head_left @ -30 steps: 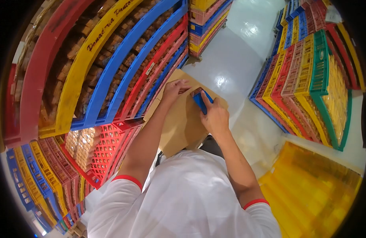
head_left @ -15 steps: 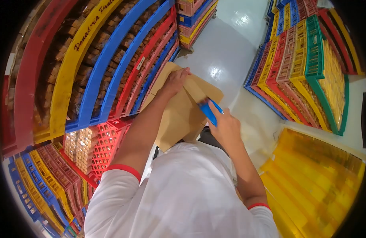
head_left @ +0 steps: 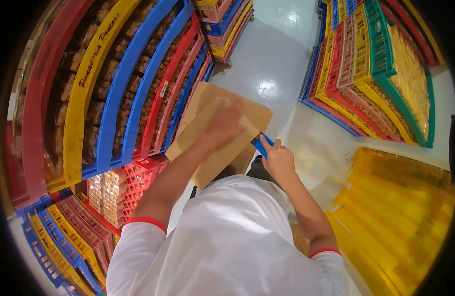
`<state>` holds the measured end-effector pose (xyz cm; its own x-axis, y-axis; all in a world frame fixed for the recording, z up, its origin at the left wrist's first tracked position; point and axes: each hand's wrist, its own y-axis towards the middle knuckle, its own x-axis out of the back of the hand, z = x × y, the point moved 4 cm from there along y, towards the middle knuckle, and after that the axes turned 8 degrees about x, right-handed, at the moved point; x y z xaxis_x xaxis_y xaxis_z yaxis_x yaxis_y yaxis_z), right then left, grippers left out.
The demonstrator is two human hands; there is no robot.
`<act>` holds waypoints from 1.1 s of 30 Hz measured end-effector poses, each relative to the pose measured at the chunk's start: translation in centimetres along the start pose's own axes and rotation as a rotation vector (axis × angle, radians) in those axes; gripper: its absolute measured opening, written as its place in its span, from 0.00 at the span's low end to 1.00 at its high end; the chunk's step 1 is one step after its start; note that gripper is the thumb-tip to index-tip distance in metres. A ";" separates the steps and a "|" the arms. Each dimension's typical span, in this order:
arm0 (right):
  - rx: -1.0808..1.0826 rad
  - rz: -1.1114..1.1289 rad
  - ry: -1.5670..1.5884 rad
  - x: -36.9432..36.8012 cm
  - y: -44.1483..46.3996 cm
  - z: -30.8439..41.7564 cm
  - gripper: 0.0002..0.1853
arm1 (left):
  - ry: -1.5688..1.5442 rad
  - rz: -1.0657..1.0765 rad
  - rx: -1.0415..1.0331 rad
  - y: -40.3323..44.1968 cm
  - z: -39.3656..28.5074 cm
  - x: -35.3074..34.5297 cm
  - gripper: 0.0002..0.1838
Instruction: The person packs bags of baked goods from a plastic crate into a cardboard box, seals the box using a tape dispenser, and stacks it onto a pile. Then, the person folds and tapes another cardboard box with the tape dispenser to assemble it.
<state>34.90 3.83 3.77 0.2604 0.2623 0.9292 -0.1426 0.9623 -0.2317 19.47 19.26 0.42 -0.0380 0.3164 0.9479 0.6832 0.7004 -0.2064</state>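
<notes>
A brown cardboard box (head_left: pixel 207 160) is in front of my body, its flaps at the top. My left hand (head_left: pixel 226 123) is over the middle of the flaps, smeared by motion, so its fingers cannot be made out. At the box's right edge my right hand (head_left: pixel 278 159) is wrapped round a blue tape dispenser (head_left: pixel 261 145). The dispenser's dark front end touches or nearly touches the cardboard, where a paler strip runs across the flap.
Stacked crates (head_left: pixel 120 89) full of wrapped goods rise close on the left. More crates (head_left: pixel 353 74) stand at the right, beyond the glossy floor (head_left: pixel 272 64). Yellow translucent sheeting (head_left: pixel 390 217) lies at the lower right. A red crate (head_left: pixel 133 190) is at the lower left.
The blue dispenser and my right hand have moved right and down to the box's edge. My left hand has come down from the top of the flaps to their middle.
</notes>
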 end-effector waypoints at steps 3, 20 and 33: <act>0.068 0.012 -0.073 -0.7 0.1 -0.6 0.34 | -0.094 -0.155 -0.178 -2.8 -4.1 -2.5 0.45; -0.580 -0.506 1.844 -13.7 4.5 -8.1 0.20 | 0.069 0.010 0.235 -0.4 -6.8 -2.7 0.56; -0.249 -0.250 1.069 -1.8 21.8 -5.0 0.34 | -0.186 -0.375 0.365 -2.5 3.2 -0.3 0.41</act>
<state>36.04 24.72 -4.43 0.9569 -0.1274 0.2611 0.1912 0.9528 -0.2357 15.39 19.46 -0.17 -0.3806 0.0876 0.9206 0.3026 0.9525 0.0345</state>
